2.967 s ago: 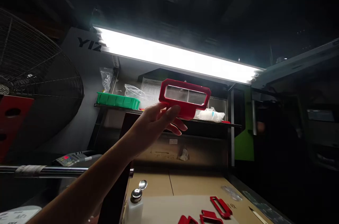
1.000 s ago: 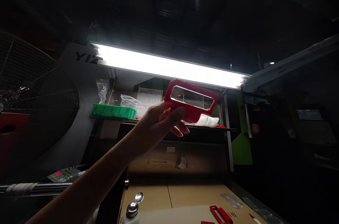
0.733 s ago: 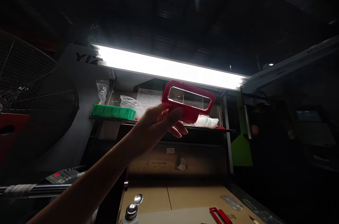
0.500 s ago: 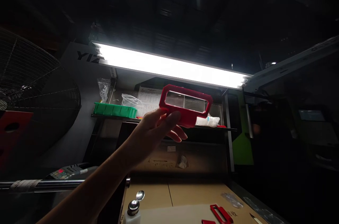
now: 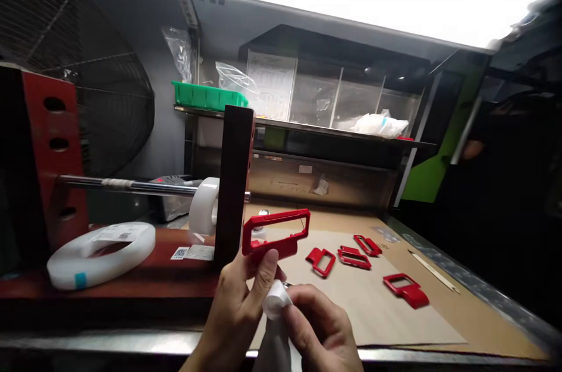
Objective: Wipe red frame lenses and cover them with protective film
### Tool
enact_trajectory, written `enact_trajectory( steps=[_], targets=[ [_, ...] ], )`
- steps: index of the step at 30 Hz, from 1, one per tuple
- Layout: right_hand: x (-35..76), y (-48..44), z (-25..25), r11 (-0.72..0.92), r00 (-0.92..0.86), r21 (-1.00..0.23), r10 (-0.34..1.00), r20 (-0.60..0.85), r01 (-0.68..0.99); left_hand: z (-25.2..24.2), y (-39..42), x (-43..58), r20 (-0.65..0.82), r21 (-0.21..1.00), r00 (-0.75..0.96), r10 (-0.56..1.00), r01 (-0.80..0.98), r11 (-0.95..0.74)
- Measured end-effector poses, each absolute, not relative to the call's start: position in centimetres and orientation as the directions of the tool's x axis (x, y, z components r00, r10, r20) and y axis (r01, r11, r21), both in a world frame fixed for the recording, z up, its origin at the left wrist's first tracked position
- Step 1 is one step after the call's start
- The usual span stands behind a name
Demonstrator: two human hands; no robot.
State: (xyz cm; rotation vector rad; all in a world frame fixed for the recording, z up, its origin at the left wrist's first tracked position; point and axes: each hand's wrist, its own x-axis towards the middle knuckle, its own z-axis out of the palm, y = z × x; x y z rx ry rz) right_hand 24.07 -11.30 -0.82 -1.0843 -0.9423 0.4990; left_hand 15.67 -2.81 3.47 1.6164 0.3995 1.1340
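Observation:
My left hand (image 5: 239,301) is closed on a red plastic frame (image 5: 276,217), its thumb pressed on the lower part. The frame is tilted up, with its long rectangular opening toward me. Close below it, my right hand (image 5: 322,325) pinches a white piece that looks like cloth (image 5: 277,301). Its rounded end is near my left thumb, and the rest hangs down between the hands. Whether the cloth touches the frame I cannot tell. Several similar red parts (image 5: 406,290) lie on the cardboard sheet (image 5: 377,325) to the right.
At left, a red and black stand (image 5: 237,184) carries a metal bar (image 5: 149,186) with a white roll (image 5: 204,208). Another white roll (image 5: 100,255) lies on its base. A pale, pointed stick (image 5: 434,271) rests at right. Behind, a shelf holds a green bin (image 5: 211,96).
The view has tipped down toward the bench. My left hand has lowered the red frame from in front of the lamp, and my right hand has come into view with the white cloth.

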Motion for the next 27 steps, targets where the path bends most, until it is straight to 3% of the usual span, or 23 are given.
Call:
enact_trajectory(
  steps=[7, 10, 12, 16, 20, 24, 27],
  targets=[
    [22.3, -9.7, -2.6, 0.384, 0.540, -0.872, 0.684, 0.490, 0.304, 1.3, -3.5, 14.2, 0.433, 0.898, 0.340, 0.835, -0.244, -0.366],
    [22.0, -9.2, -3.5, 0.403, 0.478, -0.756, 0.597, 0.644, 0.515, 0.4, -3.8, 13.6, 0.437, 0.897, 0.351, 0.828, -0.231, -0.376],
    [21.8, -9.1, -3.7, 0.434, 0.429, -0.700, 0.570, 0.701, 0.568, -0.2, -4.0, 13.5, 0.435, 0.899, 0.337, 0.835, -0.215, -0.381],
    [21.5, -9.6, -3.7, 0.492, 0.421, -0.788, 0.667, 0.615, 0.371, -0.9, -3.8, 13.5, 0.425, 0.899, 0.254, 0.869, -0.232, -0.372],
    [20.9, -9.8, -4.3, 0.429, 0.485, -0.902, 0.781, 0.394, 0.042, -1.4, -3.1, 13.4, 0.489, 0.871, 0.235, 0.840, -0.175, -0.458],
    [19.9, -9.2, -5.3, 0.413, 0.570, -0.863, 0.799, 0.189, -0.292, -2.1, -2.4, 13.3, 0.548, 0.834, 0.262, 0.794, -0.103, -0.541],
    [19.6, -8.8, -5.6, 0.375, 0.561, -0.848, 0.820, 0.115, -0.374, -2.8, -2.0, 13.1, 0.584, 0.808, 0.224, 0.780, -0.072, -0.584]
  ],
)
